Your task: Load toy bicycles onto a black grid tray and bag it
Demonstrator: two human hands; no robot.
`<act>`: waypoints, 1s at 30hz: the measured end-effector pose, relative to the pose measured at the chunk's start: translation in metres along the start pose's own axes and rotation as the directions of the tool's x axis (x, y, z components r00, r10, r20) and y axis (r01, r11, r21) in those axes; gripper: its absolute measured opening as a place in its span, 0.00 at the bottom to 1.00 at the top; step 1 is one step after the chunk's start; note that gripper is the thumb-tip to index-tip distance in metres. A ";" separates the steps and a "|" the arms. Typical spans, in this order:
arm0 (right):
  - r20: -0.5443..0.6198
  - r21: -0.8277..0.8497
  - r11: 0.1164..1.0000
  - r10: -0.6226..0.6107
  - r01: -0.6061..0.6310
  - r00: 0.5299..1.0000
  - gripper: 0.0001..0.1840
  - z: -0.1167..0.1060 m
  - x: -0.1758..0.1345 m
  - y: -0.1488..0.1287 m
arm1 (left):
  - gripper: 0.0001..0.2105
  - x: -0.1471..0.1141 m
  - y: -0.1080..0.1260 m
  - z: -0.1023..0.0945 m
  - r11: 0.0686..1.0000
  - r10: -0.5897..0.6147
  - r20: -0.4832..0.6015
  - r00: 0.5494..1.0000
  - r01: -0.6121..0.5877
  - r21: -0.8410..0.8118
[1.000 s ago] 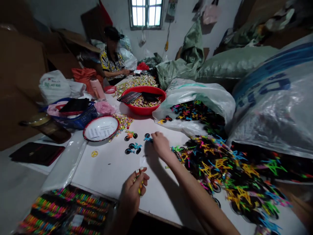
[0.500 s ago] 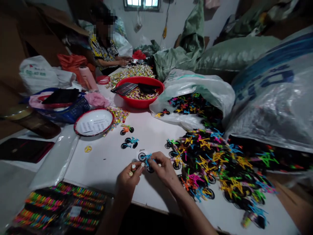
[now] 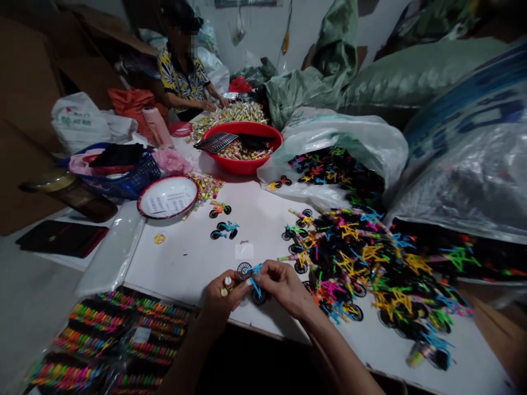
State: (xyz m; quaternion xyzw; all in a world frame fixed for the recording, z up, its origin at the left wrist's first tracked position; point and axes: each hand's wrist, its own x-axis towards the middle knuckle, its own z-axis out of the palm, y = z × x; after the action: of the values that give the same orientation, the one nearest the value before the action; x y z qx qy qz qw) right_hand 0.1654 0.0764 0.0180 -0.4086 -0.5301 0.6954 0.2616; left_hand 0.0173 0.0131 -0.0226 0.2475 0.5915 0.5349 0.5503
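Observation:
My right hand (image 3: pixel 284 282) is closed on a blue toy bicycle (image 3: pixel 256 286) with black wheels, pinching its frame just above the table. Close on its left, my left hand (image 3: pixel 219 296) is closed around several small tubes (image 3: pixel 228 282) with white ends. The left thumb and fingertips meet the bicycle's frame, and a pale end shows there. How far that tube goes into the frame I cannot tell. To the right lies a heap of colourful toy bicycles (image 3: pixel 349 255), some with printed tubes on them. A blue bicycle (image 3: pixel 224 230) and an orange one (image 3: pixel 220 209) lie apart, further back.
A red basin (image 3: pixel 242 164) of small tubes stands at the back. Left of it are an enamel plate (image 3: pixel 164 198) and a blue basket (image 3: pixel 123 184). An open plastic bag (image 3: pixel 370 129) holds more bicycles. Bagged bicycles (image 3: pixel 82 340) lie front left. A co-worker (image 3: pixel 183 79) sits behind.
The view has shifted, so the table's things sit slightly further right. Both hands remain together at the blue bicycle, whose front wheel now faces me more fully.

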 end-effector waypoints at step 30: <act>-0.183 -0.263 0.961 -0.135 0.084 0.974 0.17 0.010 0.011 0.042 | 0.11 -0.004 -0.021 0.011 0.898 0.336 -0.117 0.935 -0.281 0.337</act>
State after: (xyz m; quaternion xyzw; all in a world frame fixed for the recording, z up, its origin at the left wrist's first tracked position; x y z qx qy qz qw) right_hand 0.1539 0.0678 -0.0239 -0.4759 -0.6077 0.5621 0.2972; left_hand 0.0349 0.0074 -0.0384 0.3759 0.6675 0.5335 0.3585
